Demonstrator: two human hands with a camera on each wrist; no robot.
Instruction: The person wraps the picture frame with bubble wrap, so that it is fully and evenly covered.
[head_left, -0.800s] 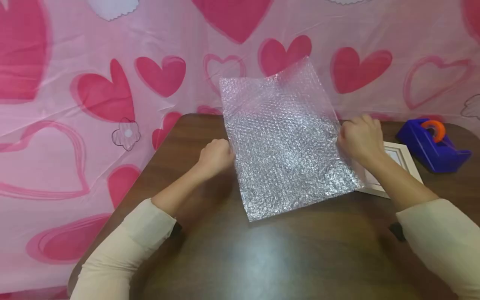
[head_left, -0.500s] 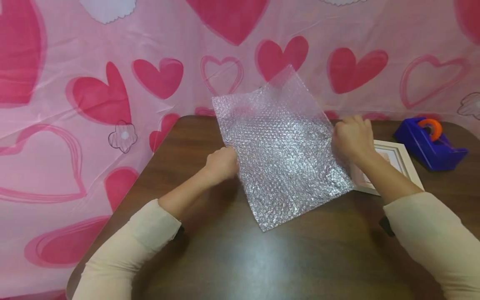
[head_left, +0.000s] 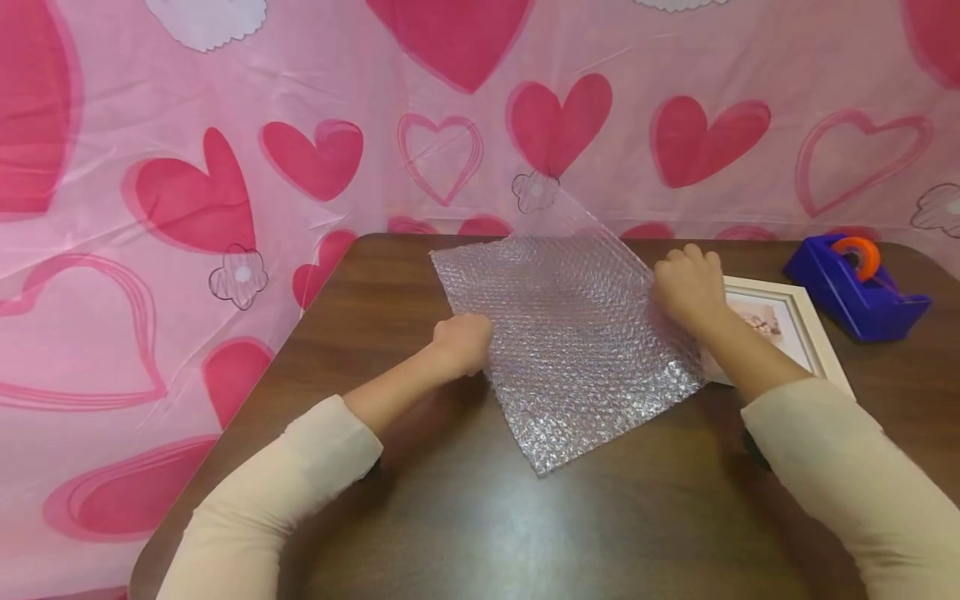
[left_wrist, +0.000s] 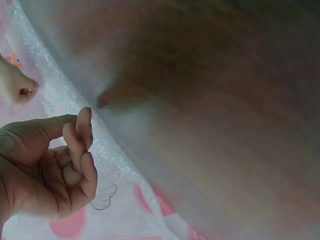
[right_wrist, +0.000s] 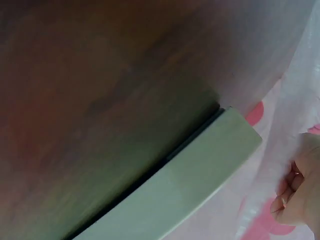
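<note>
A sheet of clear bubble wrap (head_left: 570, 333) hangs slanted just over the table between both hands. The left hand (head_left: 462, 343) pinches its left edge; in the left wrist view that hand (left_wrist: 55, 165) has thumb and fingertips together at the wrap (left_wrist: 107, 150), the other fingers curled. At the right edge, the right hand (head_left: 690, 287) grips the wrap, its fingers curled in the right wrist view, where the hand (right_wrist: 300, 187) is partly cut off by the frame. Partly behind the right forearm lies a cream picture frame (head_left: 822, 350), seen edge-on as a pale bar (right_wrist: 175, 185) in the right wrist view.
A blue tape dispenser (head_left: 855, 296) with an orange core (head_left: 862, 257) stands at the back right of the brown wooden table (head_left: 480, 533), beyond the picture frame. A pink cloth with hearts (head_left: 322, 67) hangs behind and to the left of the table.
The wrap has come down and its far edge has dropped towards the table. The left hand has moved down and right, the right hand slightly left and down; more of the picture frame shows.
</note>
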